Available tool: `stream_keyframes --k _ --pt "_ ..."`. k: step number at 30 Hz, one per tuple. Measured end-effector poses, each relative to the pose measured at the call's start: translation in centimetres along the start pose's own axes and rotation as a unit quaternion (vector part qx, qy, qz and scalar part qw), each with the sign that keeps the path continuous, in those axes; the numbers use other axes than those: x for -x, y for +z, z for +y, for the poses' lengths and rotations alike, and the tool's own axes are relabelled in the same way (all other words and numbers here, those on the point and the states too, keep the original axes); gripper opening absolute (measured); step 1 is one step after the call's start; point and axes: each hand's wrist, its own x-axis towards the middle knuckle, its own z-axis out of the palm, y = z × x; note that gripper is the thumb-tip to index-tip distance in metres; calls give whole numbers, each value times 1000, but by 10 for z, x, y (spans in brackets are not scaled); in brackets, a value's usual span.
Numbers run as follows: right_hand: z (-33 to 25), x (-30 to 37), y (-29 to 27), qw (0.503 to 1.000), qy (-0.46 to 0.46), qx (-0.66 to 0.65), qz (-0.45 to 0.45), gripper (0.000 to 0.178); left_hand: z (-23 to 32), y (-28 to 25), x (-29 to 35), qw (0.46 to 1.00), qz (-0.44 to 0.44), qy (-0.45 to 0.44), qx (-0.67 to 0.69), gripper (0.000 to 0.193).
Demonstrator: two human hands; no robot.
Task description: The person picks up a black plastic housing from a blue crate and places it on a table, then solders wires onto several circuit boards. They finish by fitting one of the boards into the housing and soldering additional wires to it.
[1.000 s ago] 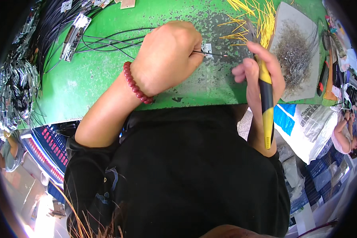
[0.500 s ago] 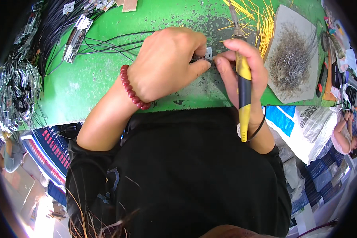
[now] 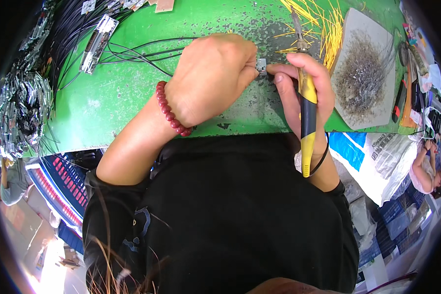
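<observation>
Small silvery plate (image 3: 261, 66) located between left hand (image 3: 211, 78) and right hand (image 3: 319, 89), just beside both. Right hand clamped around soldering iron (image 3: 308, 115); left hand curled, its grip on anything cannot be told.

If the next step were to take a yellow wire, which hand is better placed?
Probably the right hand: it is nearer the yellow wires, while the left hand is farther off to the left. However, the right hand's grip is occupied by the soldering iron.

A slab (image 3: 359, 22) lies right of the soldering iron (image 3: 308, 117).
</observation>
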Motion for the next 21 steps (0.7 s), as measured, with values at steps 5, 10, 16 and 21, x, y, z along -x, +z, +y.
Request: stream_keyframes --k 5,10,16,21 --pt "-7 -8 4 1000 -10 6 -29 37 -3 4 2 1000 8 15 -8 10" --pt "-5 -7 8 1000 3 -11 -22 41 -3 3 3 1000 3 14 -12 9" --pt "-6 -9 5 998 -6 38 -51 44 -3 6 5 999 21 -5 25 10" --pt "2 -1 -5 998 -13 50 31 37 -2 14 4 997 76 14 -11 9"
